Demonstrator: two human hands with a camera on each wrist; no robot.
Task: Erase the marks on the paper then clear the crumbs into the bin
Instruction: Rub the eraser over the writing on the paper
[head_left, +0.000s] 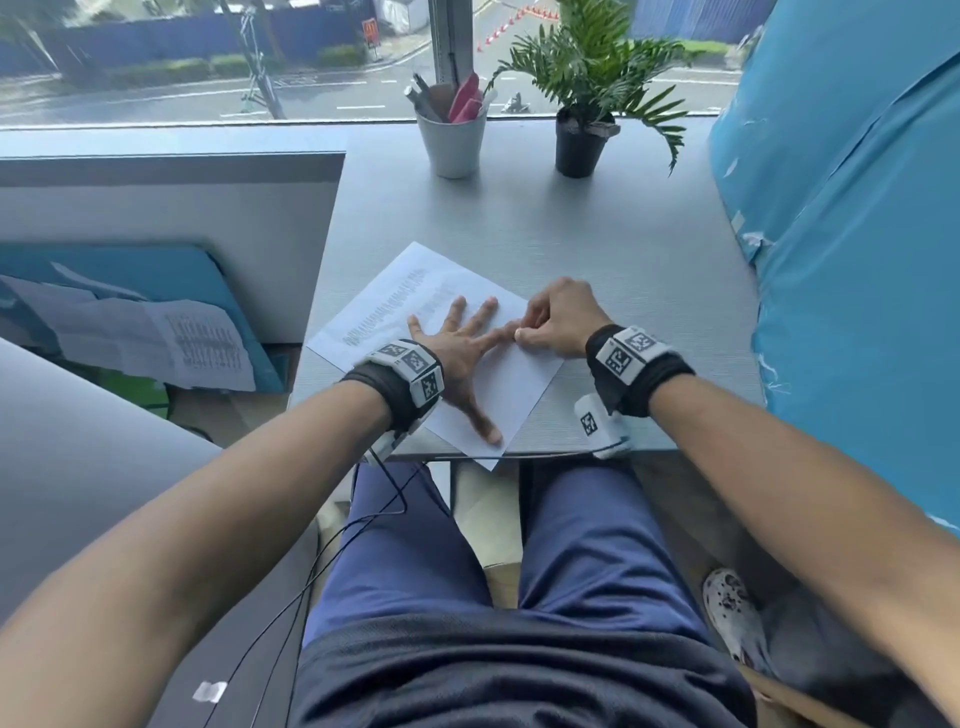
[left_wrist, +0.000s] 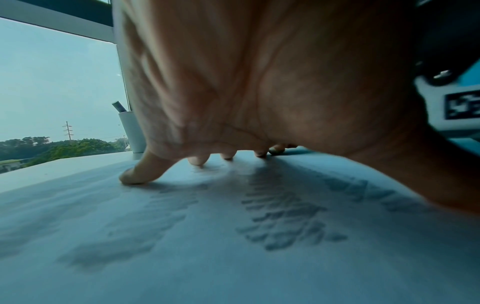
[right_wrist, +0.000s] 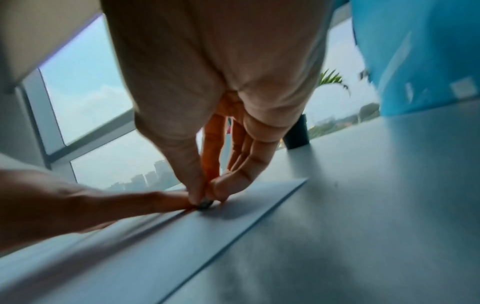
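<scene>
A white paper (head_left: 519, 384) lies slanted on the grey desk (head_left: 623, 249), one corner hanging over the front edge. Rows of pencil marks (head_left: 384, 317) cross its far left part, and the left wrist view shows these marks (left_wrist: 283, 216) below my palm. My left hand (head_left: 462, 358) presses flat on the sheet with fingers spread. My right hand (head_left: 556, 317) pinches a small eraser (right_wrist: 205, 205) between thumb and fingers. Its dark tip touches the paper (right_wrist: 182, 246) right beside my left index fingertip (right_wrist: 166, 197). In the head view the eraser is hidden by my fingers.
At the back of the desk stand a white cup of pens (head_left: 452, 140) and a potted plant (head_left: 579, 140). A blue covered bulk (head_left: 841, 234) lines the right side. A grey partition (head_left: 166, 208) stands on the left, with scribbled sheets (head_left: 156, 338) on something blue below it.
</scene>
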